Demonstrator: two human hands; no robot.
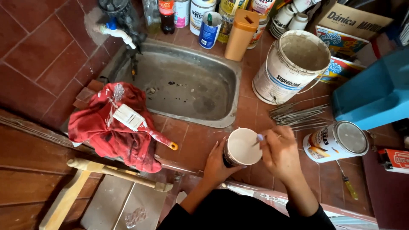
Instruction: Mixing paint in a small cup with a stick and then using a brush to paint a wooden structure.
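The red-tiled counter [200, 145] carries one sunken steel sink [187, 85] at its back edge, dry and bare but for specks. One large white plastic bucket [292, 66] stands at the sink's right, seemingly empty. One red paint-stained rag [102, 132] lies at the sink's front-left corner, with one white-bristled brush [140, 125] on it, apparently unused. One lidded tin can [336, 141] lies near the right edge. One small white cup [242, 147] sits at the counter's front edge; the left hand [217, 164] wraps its side, while the right hand [279, 153] pinches a thin stick [266, 139] dipped inside, so stirring seems underway, painting not begun.
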